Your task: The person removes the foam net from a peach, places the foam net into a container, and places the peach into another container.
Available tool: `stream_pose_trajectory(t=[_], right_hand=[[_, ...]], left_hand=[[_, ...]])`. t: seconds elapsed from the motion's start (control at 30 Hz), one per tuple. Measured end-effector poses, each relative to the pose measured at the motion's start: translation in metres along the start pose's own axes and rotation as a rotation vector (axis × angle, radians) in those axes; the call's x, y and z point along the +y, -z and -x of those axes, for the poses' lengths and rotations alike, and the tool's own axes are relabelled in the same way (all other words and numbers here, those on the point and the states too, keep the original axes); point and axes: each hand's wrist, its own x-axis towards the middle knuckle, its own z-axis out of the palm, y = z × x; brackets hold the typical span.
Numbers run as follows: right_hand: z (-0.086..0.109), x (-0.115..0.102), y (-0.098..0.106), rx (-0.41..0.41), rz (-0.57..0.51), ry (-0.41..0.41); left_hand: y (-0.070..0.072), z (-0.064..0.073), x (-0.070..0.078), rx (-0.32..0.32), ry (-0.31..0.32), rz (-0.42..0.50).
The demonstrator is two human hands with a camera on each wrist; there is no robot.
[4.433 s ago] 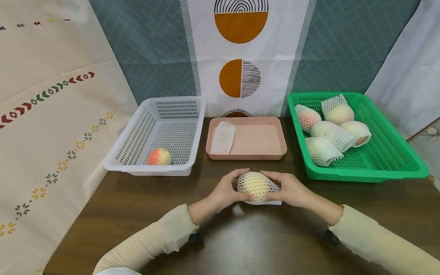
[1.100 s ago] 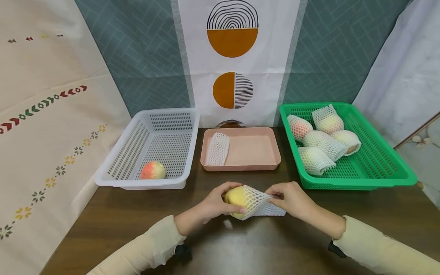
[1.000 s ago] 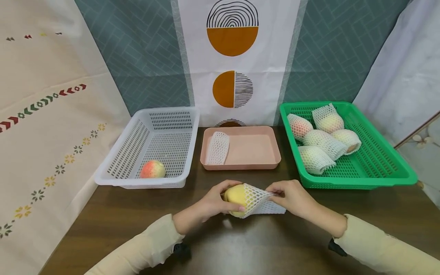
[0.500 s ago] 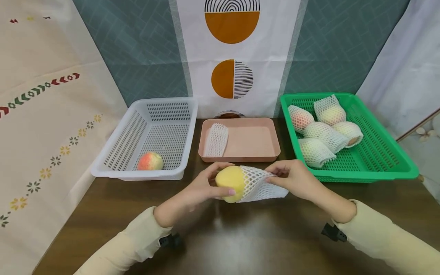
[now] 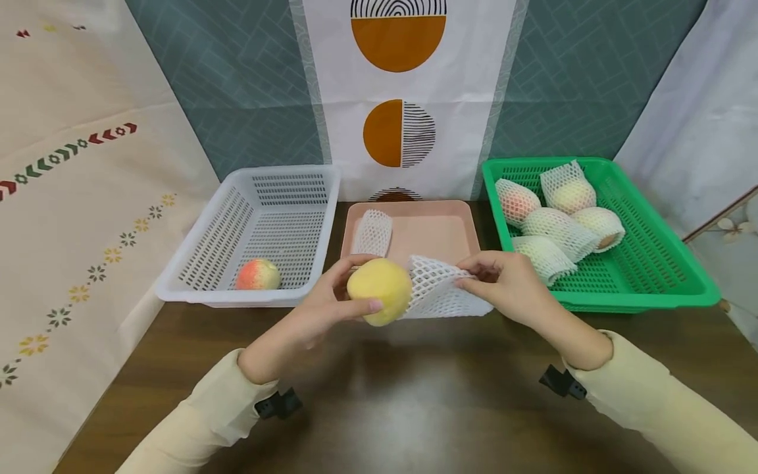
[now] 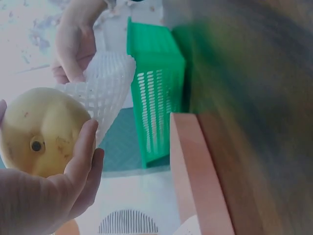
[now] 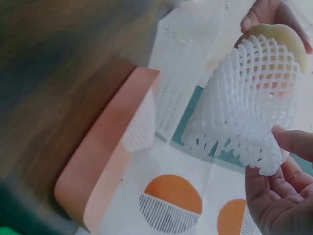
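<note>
A yellow peach [image 5: 379,289] is held in my left hand [image 5: 322,299], thumb in front and fingers behind. The left wrist view shows the fruit's bare side [image 6: 46,115] with a small dark stem hollow. My right hand [image 5: 514,286] pinches the loose tail of a white foam net sleeve [image 5: 445,289] to the right of the peach. In the right wrist view, the sleeve's mesh [image 7: 244,107] overlaps the fruit and reddish skin shows through it. Whether the sleeve's mouth still encloses some of the peach, I cannot tell.
A white basket [image 5: 237,296] at left contains one bare peach [image 5: 258,274]. Behind my hands, a pink tray [image 5: 435,227] bears a flat foam sleeve [image 5: 373,234]. The green basket [image 5: 657,299] at right holds several net-wrapped fruits [image 5: 559,230].
The sleeve covered the peach at first. Since then the peach has come leftward out of the net, and both hands have risen toward the pink tray.
</note>
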Motion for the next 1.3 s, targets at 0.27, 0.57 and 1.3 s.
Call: stream_pose_trajectory(t=[0.27, 0.57, 1.3], right_hand=[[-0.015, -0.007, 0.006, 0.017, -0.071, -0.083], [-0.024, -0.009, 0.017, 0.090, -0.016, -0.150], [-0.076, 0.018, -0.018, 0.240, -0.225, -0.230]], left_hand=[[0.009, 0.004, 0.005, 0.081, -0.078, -0.010], [0.025, 0.010, 0.014, 0.207, -0.107, -0.175], [0.132, 0.020, 0.033, 0.502, -0.016, -0.491]])
